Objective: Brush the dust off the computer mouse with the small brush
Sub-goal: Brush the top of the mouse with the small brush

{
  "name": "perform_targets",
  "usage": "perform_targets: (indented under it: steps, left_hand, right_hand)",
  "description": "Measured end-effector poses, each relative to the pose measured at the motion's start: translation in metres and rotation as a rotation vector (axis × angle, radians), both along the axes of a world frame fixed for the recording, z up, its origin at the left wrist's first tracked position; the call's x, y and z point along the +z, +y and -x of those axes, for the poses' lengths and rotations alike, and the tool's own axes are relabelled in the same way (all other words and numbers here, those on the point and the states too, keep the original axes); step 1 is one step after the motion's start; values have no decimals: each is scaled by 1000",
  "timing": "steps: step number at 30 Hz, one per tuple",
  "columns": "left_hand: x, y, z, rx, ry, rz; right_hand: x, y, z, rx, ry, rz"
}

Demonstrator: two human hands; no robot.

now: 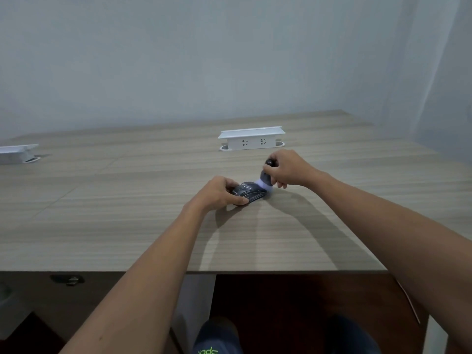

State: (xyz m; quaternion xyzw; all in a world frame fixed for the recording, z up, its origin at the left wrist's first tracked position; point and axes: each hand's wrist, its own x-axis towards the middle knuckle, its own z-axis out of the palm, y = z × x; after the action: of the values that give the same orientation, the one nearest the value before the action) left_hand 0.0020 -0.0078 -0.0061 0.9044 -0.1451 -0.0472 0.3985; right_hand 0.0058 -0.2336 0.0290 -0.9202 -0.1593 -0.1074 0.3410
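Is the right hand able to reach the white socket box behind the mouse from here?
Probably yes: the right hand sits just in front of the socket box, with only bare table between. It holds the brush, though.

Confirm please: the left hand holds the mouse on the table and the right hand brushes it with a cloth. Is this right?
Not quite. The head view shows the right hand holding a small brush, not a cloth. The left hand holds the mouse on the table.
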Motion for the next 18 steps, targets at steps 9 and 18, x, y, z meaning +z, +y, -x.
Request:
perform_targets:
  steps: [9, 18]
  left_hand:
    - [2, -1, -1, -10, 0, -33]
    - [2, -1, 1, -10, 2, -5]
  right_hand:
    - [3, 6, 1, 77, 23, -119]
    - [-5, 1, -5, -18, 24, 39]
